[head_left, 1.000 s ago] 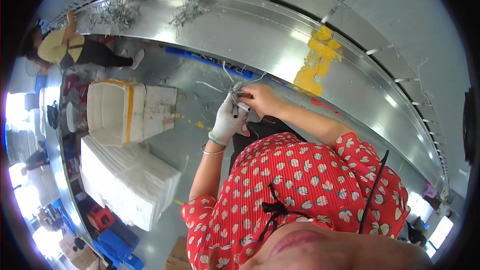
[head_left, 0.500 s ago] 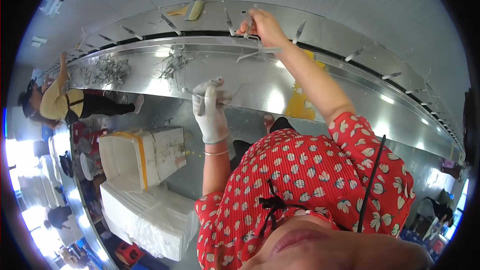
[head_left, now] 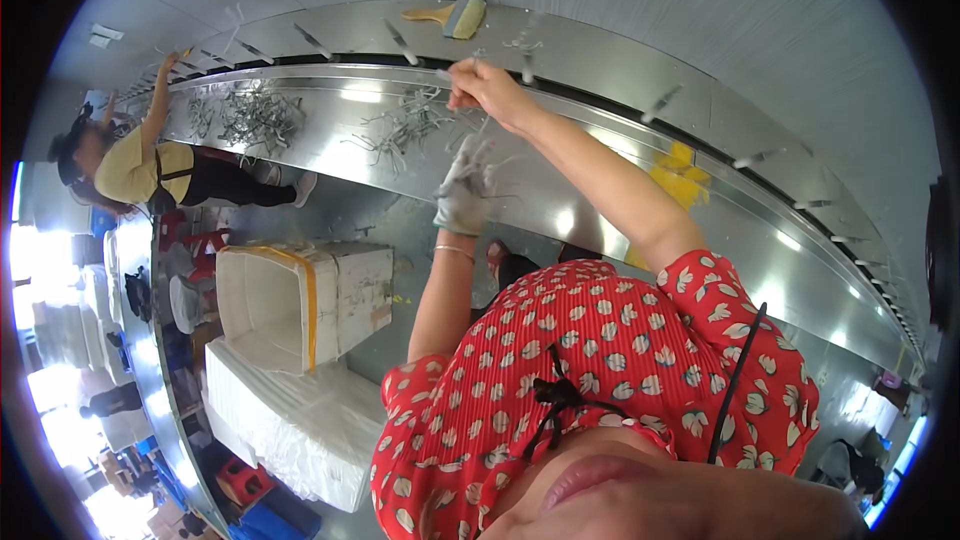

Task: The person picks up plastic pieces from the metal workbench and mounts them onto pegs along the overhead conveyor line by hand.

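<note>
The bare right hand (head_left: 487, 90) is pinched shut on a thin metal hook (head_left: 452, 80) at the dark slot of the curved steel conveyor (head_left: 600, 100), while the gloved left hand (head_left: 463, 190) is closed around a bundle of wire hooks (head_left: 480, 155) held just below it. The likely slip is a hook missing its place in the slot — the reach is long and the piece is slim — or loose ones sliding from the glove. The hooks look grey, thin, bent and tangled, like the hook piles (head_left: 400, 125) lying on the shiny ledge.
</note>
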`<action>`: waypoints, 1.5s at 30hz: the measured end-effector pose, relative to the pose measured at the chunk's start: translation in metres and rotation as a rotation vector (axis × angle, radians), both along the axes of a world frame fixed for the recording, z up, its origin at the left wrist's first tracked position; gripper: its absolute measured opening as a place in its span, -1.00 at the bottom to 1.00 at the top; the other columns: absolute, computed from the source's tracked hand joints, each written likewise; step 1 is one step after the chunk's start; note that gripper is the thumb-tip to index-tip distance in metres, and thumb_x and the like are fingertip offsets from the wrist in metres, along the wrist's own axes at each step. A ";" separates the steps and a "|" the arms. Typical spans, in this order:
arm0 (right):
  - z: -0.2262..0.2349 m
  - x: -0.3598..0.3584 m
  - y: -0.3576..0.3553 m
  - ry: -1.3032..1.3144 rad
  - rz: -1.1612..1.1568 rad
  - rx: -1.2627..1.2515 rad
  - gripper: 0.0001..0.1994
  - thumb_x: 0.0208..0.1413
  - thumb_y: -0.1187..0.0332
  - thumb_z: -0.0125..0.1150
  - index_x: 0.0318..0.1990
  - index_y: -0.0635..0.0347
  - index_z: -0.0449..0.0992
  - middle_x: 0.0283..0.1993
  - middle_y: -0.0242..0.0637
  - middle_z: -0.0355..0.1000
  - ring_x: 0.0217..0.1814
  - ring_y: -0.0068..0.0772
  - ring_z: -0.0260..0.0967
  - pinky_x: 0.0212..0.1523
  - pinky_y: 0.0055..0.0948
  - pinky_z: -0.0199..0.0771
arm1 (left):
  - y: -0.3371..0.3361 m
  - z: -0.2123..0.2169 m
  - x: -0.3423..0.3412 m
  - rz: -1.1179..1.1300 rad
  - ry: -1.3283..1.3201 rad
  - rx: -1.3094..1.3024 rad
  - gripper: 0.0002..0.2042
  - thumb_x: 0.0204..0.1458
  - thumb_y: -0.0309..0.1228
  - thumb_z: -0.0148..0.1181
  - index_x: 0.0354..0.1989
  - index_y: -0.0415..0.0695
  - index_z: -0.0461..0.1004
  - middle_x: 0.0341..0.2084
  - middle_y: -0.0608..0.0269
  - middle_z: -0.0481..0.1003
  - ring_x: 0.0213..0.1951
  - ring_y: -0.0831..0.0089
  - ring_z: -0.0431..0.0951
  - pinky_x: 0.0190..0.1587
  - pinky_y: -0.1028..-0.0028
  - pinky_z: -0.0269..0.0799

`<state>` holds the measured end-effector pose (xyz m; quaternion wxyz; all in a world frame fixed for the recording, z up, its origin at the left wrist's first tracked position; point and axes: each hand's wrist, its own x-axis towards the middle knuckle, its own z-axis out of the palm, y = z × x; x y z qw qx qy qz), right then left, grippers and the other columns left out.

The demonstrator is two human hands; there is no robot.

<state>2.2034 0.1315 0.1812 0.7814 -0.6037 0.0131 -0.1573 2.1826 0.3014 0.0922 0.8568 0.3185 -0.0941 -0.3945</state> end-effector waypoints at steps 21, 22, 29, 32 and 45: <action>0.077 0.026 -0.080 0.048 -0.407 -1.325 -0.76 0.22 0.19 0.03 -0.17 0.17 0.44 -0.31 -0.15 0.51 -0.24 0.01 0.45 -0.24 -0.09 0.40 | 0.001 0.007 -0.031 0.011 -0.198 0.409 -0.68 0.12 -0.45 0.10 0.05 -0.24 0.38 -0.28 0.20 0.55 -0.41 0.53 0.50 -0.28 0.56 0.43; 0.077 0.027 -0.083 0.106 -0.403 -1.369 -0.77 0.22 0.20 0.02 -0.17 0.16 0.43 -0.29 -0.13 0.51 -0.21 0.02 0.45 -0.23 -0.06 0.39 | 0.009 0.006 -0.036 0.048 -0.258 0.372 -0.70 0.15 -0.43 0.10 0.04 -0.25 0.40 -0.29 0.20 0.56 -0.37 0.51 0.53 -0.24 0.54 0.45; 0.070 -0.022 -0.118 0.174 -0.197 -1.506 -0.78 0.23 0.21 0.01 -0.18 0.16 0.42 -0.31 -0.11 0.50 -0.24 0.00 0.45 -0.27 -0.07 0.39 | 0.084 -0.023 -0.047 0.010 -0.218 0.632 -0.75 0.20 -0.35 0.09 -0.06 -0.26 0.48 -0.33 0.21 0.57 -0.28 0.46 0.57 -0.09 0.45 0.46; 0.061 -0.041 -0.123 0.237 -0.029 -1.635 -0.82 0.24 0.26 -0.03 -0.19 0.16 0.41 -0.30 -0.07 0.49 -0.24 0.05 0.45 -0.28 -0.05 0.38 | 0.090 -0.024 -0.057 -0.020 -0.203 0.631 -0.76 0.23 -0.39 0.01 -0.05 -0.27 0.48 -0.28 0.21 0.56 -0.24 0.46 0.57 -0.03 0.47 0.43; 0.059 -0.222 -0.031 0.019 -0.183 -1.301 -0.76 0.17 0.41 0.05 -0.03 0.24 0.48 -0.17 -0.18 0.54 -0.12 -0.15 0.49 -0.10 -0.29 0.46 | 0.024 0.052 -0.102 -0.039 -0.576 0.400 -0.75 0.10 -0.48 -0.06 -0.16 -0.29 0.51 -0.30 0.17 0.55 -0.16 0.47 0.51 -0.04 0.47 0.41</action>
